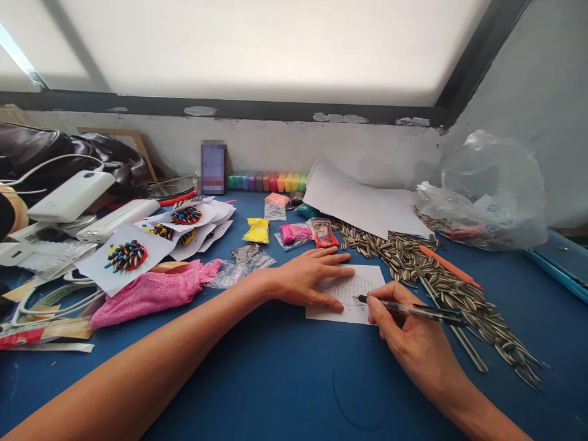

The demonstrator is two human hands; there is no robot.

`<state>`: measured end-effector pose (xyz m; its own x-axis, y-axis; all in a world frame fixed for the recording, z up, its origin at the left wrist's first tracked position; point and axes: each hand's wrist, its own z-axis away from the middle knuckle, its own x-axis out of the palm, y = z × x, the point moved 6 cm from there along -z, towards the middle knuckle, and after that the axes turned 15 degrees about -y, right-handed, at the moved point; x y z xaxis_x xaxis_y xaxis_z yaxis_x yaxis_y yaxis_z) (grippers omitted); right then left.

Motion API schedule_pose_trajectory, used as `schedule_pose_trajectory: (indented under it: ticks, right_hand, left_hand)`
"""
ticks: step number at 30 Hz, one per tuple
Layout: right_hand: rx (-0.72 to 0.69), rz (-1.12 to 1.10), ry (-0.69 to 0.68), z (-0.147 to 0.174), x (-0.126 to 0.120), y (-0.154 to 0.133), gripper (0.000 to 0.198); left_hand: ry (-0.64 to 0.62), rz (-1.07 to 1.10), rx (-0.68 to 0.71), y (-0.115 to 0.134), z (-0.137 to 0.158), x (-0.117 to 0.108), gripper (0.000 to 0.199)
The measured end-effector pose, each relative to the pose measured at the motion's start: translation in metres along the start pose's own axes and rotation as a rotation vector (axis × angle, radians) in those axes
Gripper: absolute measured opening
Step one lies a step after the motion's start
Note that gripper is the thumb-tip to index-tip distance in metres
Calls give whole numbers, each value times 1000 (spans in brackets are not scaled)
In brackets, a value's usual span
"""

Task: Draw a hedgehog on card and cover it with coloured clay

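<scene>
A small white sheet of paper (316, 312) lies on the blue table, bearing a line drawing of a rounded body with short legs and many small marks inside. My left hand (305, 278) rests flat on its left side, fingers spread, covering part of the drawing. In my right hand (411, 331) is a black pen (390, 304), its tip on or just above the lower part of the drawing. Striped sunflower seeds (478, 306) spread beside my right hand, with an orange pen (450, 267) and a clear stick (468, 349) among them.
Bags of yellow (256, 230), pink (294, 233) and red clay (324, 234) lie beyond my hands. Left are finished seed pictures (126, 260), a pink cloth (151, 297) and a power bank (72, 195). A phone (214, 168), blank sheets (358, 199) and a plastic bag (491, 202) stand behind.
</scene>
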<state>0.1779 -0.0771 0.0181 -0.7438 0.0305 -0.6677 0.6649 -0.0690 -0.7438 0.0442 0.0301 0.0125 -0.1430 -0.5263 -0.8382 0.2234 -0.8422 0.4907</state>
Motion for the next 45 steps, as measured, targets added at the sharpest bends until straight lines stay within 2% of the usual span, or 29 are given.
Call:
schedule_pose_trajectory:
  ticks: [17, 22, 32, 45]
  right_hand:
    - [-17, -3, 7, 2, -4, -5, 27]
    - [37, -56, 64, 0, -13, -1, 24]
    - [-62, 77, 65, 1, -10, -8, 25]
    - [-63, 90, 45, 1, -8, -6, 23]
  left_hand:
    - [16, 5, 18, 1, 0, -1, 75]
    - [11, 2, 9, 1, 1, -1, 75]
    - [22, 10, 19, 0, 0, -1, 76]
    - [14, 20, 18, 1, 0, -1, 74]
